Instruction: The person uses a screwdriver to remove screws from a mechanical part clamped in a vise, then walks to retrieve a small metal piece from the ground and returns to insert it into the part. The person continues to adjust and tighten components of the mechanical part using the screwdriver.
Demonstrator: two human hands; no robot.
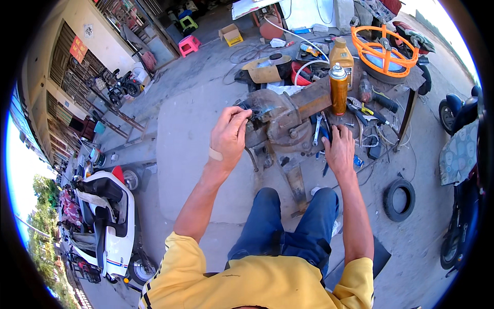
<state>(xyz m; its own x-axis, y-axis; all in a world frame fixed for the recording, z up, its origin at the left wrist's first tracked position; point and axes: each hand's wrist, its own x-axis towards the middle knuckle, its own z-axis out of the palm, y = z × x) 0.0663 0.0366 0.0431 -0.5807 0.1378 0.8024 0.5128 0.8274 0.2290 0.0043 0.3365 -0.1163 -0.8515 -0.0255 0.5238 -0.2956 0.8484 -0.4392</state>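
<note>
My left hand (229, 135) is at the left end of a rusty bench vise (280, 116), thumb and forefinger pinched together. Whatever lies between those fingertips is too small to make out; dark and bluish bits show at the jaws beside them. To the right of the vise, my right hand (340, 150) rests low over the bench with fingers apart and reaching forward. Its thumb lies against a blue-handled tool (325, 146), whose kind I cannot tell. A wrench (317, 130) lies just left of these fingers. A spray can (337, 90) stands upright beyond them.
Behind the can stands a gold oil bottle (341, 57). Pliers (371, 112) and a power tool (385, 102) lie at the right, below an orange wheeled ring frame (385, 50). A tire (399, 200) lies on the floor; a white scooter (110, 221) stands left.
</note>
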